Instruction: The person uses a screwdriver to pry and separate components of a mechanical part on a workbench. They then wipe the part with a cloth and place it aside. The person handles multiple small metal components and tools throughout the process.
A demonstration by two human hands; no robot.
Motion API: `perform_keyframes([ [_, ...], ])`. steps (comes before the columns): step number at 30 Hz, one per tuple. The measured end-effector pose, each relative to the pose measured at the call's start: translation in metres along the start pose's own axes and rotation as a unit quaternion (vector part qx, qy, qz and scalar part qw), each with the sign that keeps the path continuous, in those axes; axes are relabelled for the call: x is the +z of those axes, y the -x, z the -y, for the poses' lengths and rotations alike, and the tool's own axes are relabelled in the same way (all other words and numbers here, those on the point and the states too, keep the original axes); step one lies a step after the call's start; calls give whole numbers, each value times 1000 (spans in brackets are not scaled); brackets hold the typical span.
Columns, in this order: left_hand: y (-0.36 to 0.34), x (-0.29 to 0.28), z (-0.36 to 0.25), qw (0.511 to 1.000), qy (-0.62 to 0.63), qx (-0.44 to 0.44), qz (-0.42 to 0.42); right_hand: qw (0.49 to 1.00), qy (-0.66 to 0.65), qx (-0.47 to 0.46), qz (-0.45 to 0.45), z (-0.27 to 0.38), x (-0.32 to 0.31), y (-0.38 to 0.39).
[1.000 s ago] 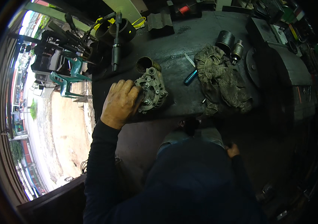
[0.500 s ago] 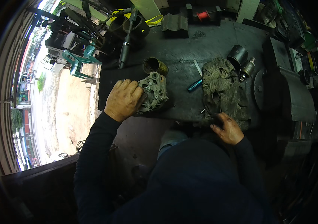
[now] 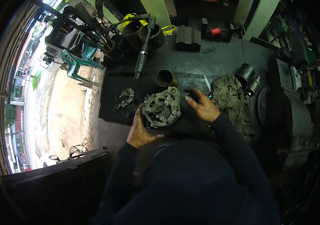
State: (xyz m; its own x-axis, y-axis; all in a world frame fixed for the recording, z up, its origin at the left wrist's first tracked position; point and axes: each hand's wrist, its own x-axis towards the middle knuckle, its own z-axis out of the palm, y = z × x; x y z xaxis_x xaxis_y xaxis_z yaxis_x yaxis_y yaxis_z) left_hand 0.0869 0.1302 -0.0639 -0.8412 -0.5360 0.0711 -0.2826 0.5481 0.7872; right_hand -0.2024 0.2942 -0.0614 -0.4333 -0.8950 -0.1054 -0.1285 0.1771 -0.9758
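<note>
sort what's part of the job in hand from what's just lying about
Likely in use:
round metal part, between left hand and right hand
perhaps the loose metal piece

Apparently lying about:
rag
red spool
grooved block

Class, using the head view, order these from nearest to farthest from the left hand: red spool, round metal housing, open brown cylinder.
1. Round metal housing: right beside the left hand.
2. Open brown cylinder: just beyond the housing.
3. Red spool: far side of the bench, toward the right.
</note>
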Motion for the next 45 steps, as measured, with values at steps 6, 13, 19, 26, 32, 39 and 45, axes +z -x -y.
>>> perform_keyframes([
  [6, -25, 31, 14, 977, 188, 84, -63, 998, 15, -9, 57, -28, 28, -54],
  [13, -29, 16, -6, 988, 149, -2, -36, 998, -9, -11, 57, -49, 34, -61],
  [19, -37, -17, -51, 955, 293, -19, -41, 992, -122, 43, 6, 21, 33, -34],
  [26, -41, -42, -94, 848, 507, -143, 61, 963, -194, 166, -81, 81, 26, 19],
  [32, -34, -24, -91, 841, 501, -193, 61, 951, -199, 220, -82, 65, 25, 34],
  [39, -25, -13, -97, 872, 437, -217, 39, 933, -270, 232, -46, 34, 34, 32],
  [45, -19, -10, -97, 907, 378, -182, 33, 927, -311, 209, -10, 17, 34, 38],
])
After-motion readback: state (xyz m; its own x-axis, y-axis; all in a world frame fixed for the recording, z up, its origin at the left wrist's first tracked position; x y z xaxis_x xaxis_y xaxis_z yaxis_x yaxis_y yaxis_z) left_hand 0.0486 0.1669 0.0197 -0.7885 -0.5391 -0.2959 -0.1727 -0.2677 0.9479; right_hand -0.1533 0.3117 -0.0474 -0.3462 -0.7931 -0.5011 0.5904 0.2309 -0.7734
